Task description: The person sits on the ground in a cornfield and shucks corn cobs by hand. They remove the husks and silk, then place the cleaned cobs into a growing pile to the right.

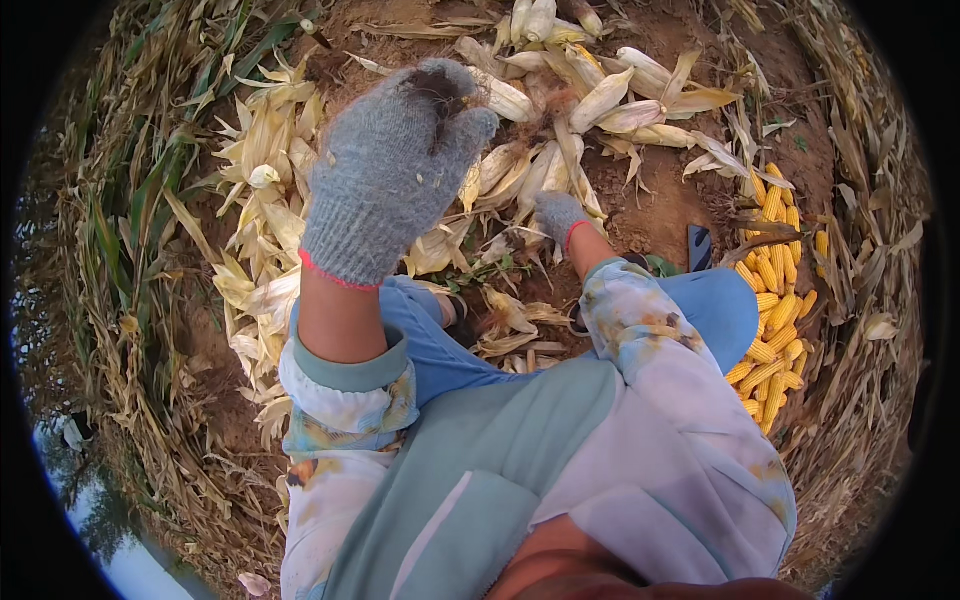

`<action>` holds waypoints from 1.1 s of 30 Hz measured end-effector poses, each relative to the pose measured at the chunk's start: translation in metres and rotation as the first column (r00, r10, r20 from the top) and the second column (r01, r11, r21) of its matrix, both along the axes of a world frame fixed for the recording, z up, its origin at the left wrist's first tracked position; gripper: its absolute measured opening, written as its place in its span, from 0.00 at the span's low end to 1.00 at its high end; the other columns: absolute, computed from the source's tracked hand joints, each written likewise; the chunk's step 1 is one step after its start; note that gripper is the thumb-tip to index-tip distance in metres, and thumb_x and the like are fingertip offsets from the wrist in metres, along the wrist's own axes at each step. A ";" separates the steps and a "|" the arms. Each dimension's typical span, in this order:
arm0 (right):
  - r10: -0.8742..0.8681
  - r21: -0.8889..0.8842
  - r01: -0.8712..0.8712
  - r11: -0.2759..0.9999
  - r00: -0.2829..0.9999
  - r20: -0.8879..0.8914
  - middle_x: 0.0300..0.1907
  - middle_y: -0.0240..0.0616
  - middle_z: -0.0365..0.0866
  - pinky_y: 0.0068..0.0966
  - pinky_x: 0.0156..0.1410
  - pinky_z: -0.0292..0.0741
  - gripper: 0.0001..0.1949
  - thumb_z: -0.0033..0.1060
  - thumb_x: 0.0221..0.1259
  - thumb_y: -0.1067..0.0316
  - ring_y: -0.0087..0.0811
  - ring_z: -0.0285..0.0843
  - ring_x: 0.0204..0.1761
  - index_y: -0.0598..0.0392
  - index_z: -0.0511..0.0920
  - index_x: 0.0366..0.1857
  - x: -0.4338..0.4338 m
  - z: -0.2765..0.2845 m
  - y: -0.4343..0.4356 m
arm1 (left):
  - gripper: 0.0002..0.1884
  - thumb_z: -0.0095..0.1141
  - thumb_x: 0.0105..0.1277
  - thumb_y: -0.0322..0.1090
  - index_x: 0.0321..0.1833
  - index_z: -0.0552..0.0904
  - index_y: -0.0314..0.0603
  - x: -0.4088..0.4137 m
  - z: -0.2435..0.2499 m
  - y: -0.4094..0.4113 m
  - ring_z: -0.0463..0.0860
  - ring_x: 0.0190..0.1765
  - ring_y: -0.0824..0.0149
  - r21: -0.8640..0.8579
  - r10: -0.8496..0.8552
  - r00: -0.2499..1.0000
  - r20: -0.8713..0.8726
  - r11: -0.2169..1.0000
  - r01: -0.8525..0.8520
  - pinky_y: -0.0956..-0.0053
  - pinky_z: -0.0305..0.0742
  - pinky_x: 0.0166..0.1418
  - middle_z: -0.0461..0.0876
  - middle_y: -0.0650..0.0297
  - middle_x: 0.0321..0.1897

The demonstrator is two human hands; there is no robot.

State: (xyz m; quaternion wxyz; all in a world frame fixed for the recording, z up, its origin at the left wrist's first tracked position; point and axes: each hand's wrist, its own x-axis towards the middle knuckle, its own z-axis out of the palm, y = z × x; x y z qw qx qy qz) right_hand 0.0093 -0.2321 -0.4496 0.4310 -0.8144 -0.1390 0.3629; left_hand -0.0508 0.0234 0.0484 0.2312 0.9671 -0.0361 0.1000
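Observation:
My left hand (397, 165), in a grey knitted glove with a red cuff edge, is raised close to the camera, fingers curled towards the thumb. Dark brown corn silk shows between them; whether they grip it I cannot tell. Lower down, my right hand (559, 214), gloved alike, touches the pile of corn ears in husks (555, 161); its fingertips are hidden, so any hold is unclear. Several ears in pale husks (604, 97) lie beyond both hands. Loose husks (270, 292) are heaped to the left of my left hand.
Husked yellow corn cobs (776, 322) are piled on the right, beyond my knee. A dark flat object (700, 248) lies on the brown soil (652, 202) near that knee. Dry corn stalks (135, 337) line the left side, and more stalks (870, 300) the right.

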 end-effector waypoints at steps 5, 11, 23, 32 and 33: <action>-0.092 -0.322 0.165 0.932 0.969 0.228 0.51 0.55 0.84 0.41 0.57 0.77 0.24 0.55 0.67 0.50 0.54 0.83 0.51 0.60 0.80 0.56 0.022 0.018 0.008 | 0.15 0.66 0.64 0.43 0.48 0.85 0.44 -0.003 -0.021 -0.018 0.88 0.39 0.54 -0.030 -0.204 0.975 0.088 0.978 0.207 0.65 0.81 0.44 0.88 0.56 0.36; -0.640 -0.526 0.554 0.646 0.768 0.022 0.59 0.56 0.81 0.41 0.63 0.75 0.31 0.63 0.60 0.48 0.52 0.81 0.59 0.64 0.78 0.59 -0.018 0.090 0.003 | 0.15 0.68 0.62 0.40 0.50 0.84 0.43 -0.007 -0.009 -0.022 0.88 0.40 0.56 -0.026 -0.169 0.983 -0.073 0.985 0.168 0.66 0.81 0.44 0.88 0.55 0.37; -0.852 -0.262 0.819 0.510 0.440 -0.284 0.50 0.49 0.82 0.33 0.48 0.78 0.41 0.75 0.53 0.46 0.39 0.82 0.45 0.64 0.69 0.66 0.002 0.009 0.032 | 0.18 0.66 0.65 0.41 0.54 0.84 0.40 0.006 0.002 -0.028 0.88 0.45 0.59 -0.071 -0.056 0.963 -0.263 0.997 0.039 0.66 0.82 0.48 0.88 0.53 0.43; -0.660 -0.104 0.921 0.375 0.186 -0.728 0.25 0.32 0.76 0.22 0.19 0.62 0.18 0.65 0.63 0.41 0.23 0.69 0.18 0.42 0.78 0.43 0.010 0.119 0.039 | 0.20 0.62 0.67 0.47 0.53 0.83 0.39 0.011 -0.004 -0.014 0.86 0.49 0.48 0.045 -0.090 0.969 -0.231 0.994 0.103 0.60 0.79 0.53 0.86 0.50 0.45; -0.626 -0.122 0.933 0.338 0.127 -0.769 0.25 0.32 0.76 0.21 0.18 0.61 0.17 0.65 0.63 0.42 0.23 0.68 0.17 0.42 0.78 0.43 0.013 0.131 0.039 | 0.20 0.62 0.67 0.47 0.53 0.83 0.39 0.011 -0.006 -0.011 0.85 0.49 0.48 0.064 -0.095 0.972 -0.214 0.992 0.112 0.60 0.79 0.52 0.86 0.50 0.45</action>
